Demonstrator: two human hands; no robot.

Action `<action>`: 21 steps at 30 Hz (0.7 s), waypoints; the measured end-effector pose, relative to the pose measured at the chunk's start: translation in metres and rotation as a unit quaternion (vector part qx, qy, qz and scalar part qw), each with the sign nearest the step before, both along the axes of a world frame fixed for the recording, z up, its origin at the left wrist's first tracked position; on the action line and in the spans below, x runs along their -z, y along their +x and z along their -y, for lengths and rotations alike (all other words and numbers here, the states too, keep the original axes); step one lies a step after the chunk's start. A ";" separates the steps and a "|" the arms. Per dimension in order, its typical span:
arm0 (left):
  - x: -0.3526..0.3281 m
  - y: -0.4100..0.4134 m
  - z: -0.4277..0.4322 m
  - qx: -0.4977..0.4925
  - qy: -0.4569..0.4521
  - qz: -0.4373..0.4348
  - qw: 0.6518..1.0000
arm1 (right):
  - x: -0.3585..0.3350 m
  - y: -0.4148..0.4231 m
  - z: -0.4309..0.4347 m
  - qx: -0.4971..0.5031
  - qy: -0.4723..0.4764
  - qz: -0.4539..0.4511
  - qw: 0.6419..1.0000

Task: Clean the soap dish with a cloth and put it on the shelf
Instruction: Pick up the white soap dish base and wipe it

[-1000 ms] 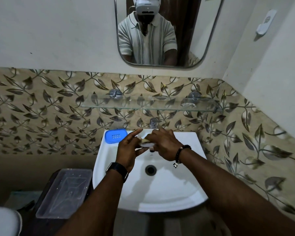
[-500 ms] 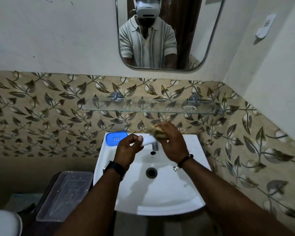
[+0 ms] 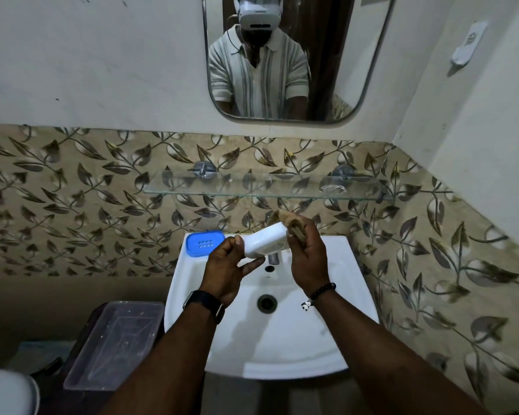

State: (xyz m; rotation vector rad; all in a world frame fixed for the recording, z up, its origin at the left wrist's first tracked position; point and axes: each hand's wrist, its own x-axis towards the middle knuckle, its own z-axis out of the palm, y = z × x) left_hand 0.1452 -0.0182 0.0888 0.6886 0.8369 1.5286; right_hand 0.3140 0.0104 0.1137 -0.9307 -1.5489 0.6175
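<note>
Left hand [image 3: 226, 269] pinches the white soap dish [image 3: 265, 242] over the sink [image 3: 336, 324] — right hand [image 3: 307, 259], at its 3 o'clock, clenches a tan cloth [image 3: 291, 224] against it.

The upper wall [image 3: 102, 70] is plain off-white plaster with a few small dark marks. Below it runs a band of beige tiles [image 3: 72, 205] patterned with brown leaves on vines, which continues along the right-hand wall. A mirror [image 3: 357, 70] with rounded corners and a thin metal frame hangs high at centre. A white basin [image 3: 282, 354] with a dark drain [image 3: 267, 303] juts from the tiled wall. Left of the basin, a clear plastic tub [image 3: 114, 345] sits on a dark stand [image 3: 87, 396]. A small white fitting [image 3: 468, 46] is fixed high on the right wall. The light is dim, and the lower left corner lies in shadow.
</note>
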 end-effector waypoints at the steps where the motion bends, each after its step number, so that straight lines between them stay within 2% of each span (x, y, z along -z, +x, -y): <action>1: 0.002 0.001 0.002 -0.001 -0.003 0.025 1.000 | -0.002 -0.004 0.002 -0.012 -0.050 -0.063 0.997; 5: 0.005 0.004 0.005 -0.008 0.001 0.101 0.995 | -0.004 -0.012 0.003 -0.032 -0.185 -0.255 0.948; 8: 0.005 0.010 0.005 -0.008 0.004 0.145 0.989 | -0.003 -0.014 0.004 -0.091 -0.230 -0.349 0.904; 10: 0.005 0.021 0.007 0.008 0.005 0.159 0.987 | -0.004 -0.019 0.006 -0.118 -0.236 -0.356 0.897; 13: 0.007 0.034 0.011 0.016 0.008 0.064 0.998 | -0.006 -0.024 0.004 -0.119 -0.216 -0.359 0.900; 15: 0.010 0.034 0.013 -0.001 -0.002 -0.032 0.999 | -0.008 -0.021 0.002 -0.111 -0.201 -0.339 0.912; 17: 0.010 0.026 0.012 -0.033 0.010 -0.107 0.994 | -0.008 -0.013 -0.001 -0.098 -0.190 -0.281 0.936; 19: 0.001 0.015 0.005 -0.064 0.041 -0.152 0.985 | -0.004 -0.003 -0.005 -0.095 -0.180 -0.164 0.965; 21: -0.016 0.005 -0.004 -0.055 0.068 -0.197 0.976 | -0.003 0.005 -0.007 -0.122 -0.149 -0.032 0.981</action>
